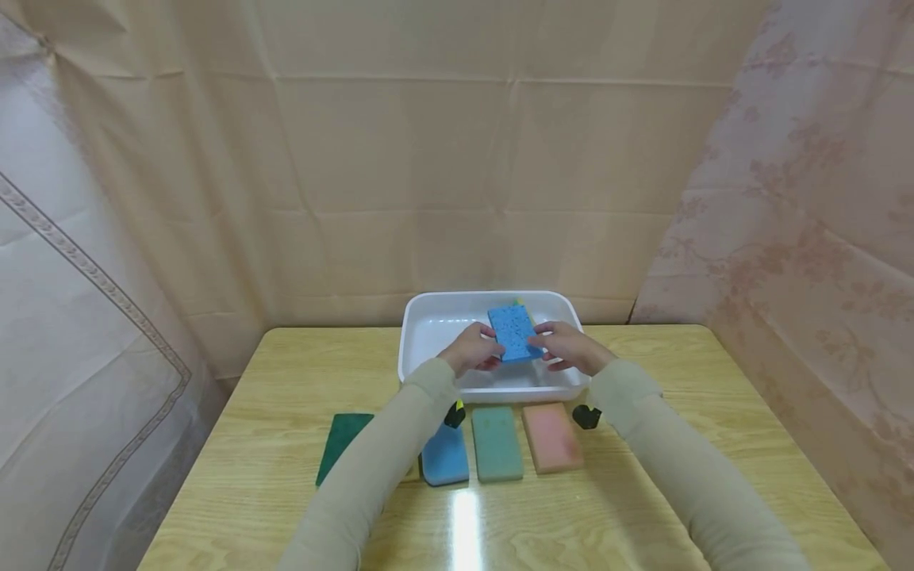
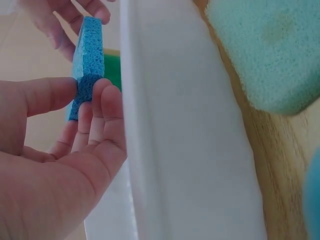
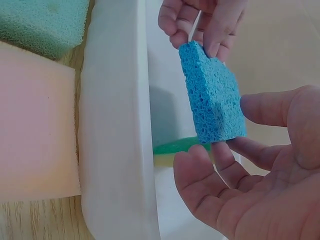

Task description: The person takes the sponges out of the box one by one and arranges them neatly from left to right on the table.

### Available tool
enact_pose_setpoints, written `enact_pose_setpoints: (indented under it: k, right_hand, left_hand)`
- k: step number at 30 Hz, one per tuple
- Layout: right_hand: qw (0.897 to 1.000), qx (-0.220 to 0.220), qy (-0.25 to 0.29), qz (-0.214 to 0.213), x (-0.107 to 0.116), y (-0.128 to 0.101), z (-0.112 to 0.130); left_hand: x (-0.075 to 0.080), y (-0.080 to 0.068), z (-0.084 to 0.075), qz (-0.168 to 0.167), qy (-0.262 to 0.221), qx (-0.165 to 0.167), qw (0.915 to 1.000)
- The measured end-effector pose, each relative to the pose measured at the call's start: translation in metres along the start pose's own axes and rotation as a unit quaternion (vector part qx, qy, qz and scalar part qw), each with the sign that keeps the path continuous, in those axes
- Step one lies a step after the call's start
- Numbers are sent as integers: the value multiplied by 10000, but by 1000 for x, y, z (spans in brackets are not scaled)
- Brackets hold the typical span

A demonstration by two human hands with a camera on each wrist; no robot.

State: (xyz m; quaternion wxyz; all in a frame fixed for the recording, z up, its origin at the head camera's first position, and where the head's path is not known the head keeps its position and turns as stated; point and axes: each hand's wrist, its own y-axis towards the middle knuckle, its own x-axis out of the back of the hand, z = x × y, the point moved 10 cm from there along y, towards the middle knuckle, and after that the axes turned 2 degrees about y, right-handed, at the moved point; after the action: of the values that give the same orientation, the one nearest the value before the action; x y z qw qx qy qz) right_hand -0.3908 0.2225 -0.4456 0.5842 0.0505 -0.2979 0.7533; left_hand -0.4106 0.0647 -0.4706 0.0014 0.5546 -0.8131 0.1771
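Observation:
Over the white tray [image 1: 435,321], both hands have a thin blue sponge [image 1: 511,327] with dark speckled pores between them. My left hand [image 1: 471,349] pinches one side of it, thumb on one face and fingertips on the other, as the left wrist view shows. At the opposite side my right hand [image 1: 574,347] grips it loosely, with its thumb [image 3: 265,107] against the sponge and its fingers curved beneath. A green and yellow sponge [image 3: 177,146] lies inside the tray, mostly hidden behind the blue one in the head view.
In front of the tray, a row of sponges lies on the wooden table [image 1: 236,476]: a dark green pad [image 1: 344,440], a blue one [image 1: 446,456], a pale green one [image 1: 497,444] and a pink one [image 1: 553,438]. My left sleeve partly covers a yellowish piece. Cloth hangs behind and beside.

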Motion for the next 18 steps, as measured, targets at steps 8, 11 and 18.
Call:
enact_pose_setpoints:
  k: [8,11,18]
  right_hand:
    - [9999,86,-86,17,2,-4,1]
    - [9997,146,-173,20,2,-7,2]
    - [9997,208,-163,-8,3,-15,0]
  left_hand:
    - [1,-1,1,-64,-46,45,10000]
    - [0,-2,0,-31,-111,27,9999]
    - [-4,-7,-3,64,-143,-13,9999]
